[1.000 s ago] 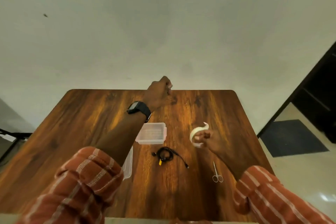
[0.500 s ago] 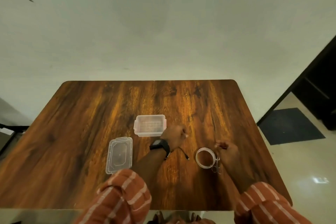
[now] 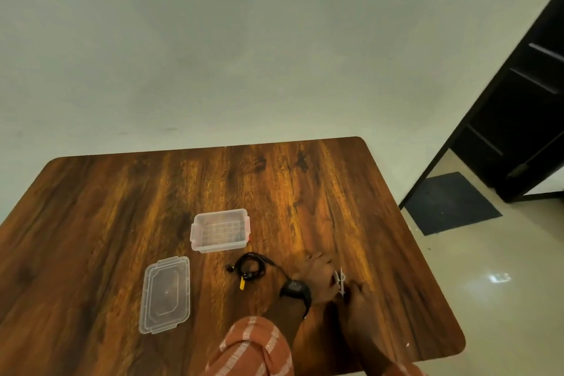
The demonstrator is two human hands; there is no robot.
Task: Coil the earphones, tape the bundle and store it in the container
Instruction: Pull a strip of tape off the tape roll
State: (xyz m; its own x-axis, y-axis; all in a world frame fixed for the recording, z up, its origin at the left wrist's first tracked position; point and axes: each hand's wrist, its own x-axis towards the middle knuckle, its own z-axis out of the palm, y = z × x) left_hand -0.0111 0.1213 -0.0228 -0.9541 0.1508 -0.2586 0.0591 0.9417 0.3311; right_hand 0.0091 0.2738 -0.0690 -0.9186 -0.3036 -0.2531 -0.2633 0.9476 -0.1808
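Observation:
The black earphones (image 3: 251,266) lie coiled on the wooden table (image 3: 122,207), with a yellow tag at the near side. Just behind them stands the clear open container (image 3: 219,230). Its lid (image 3: 164,294) lies flat to the left. My left hand (image 3: 319,279), with a black watch on the wrist, is to the right of the earphones, pinching a white strip of tape (image 3: 336,276). My right hand (image 3: 360,296) meets it, with thin silvery scissors (image 3: 342,284) at its fingertips. The tape roll is hidden.
The table's right edge runs close beside my right hand. Beyond it are a pale floor, a dark mat (image 3: 448,201) and a black door frame (image 3: 518,101). A plain wall stands behind the table.
My left hand moved right, off the earphones, and joined my right hand. The earphones now show in full. The tape roll that lay on the table is out of sight. The view shifted left.

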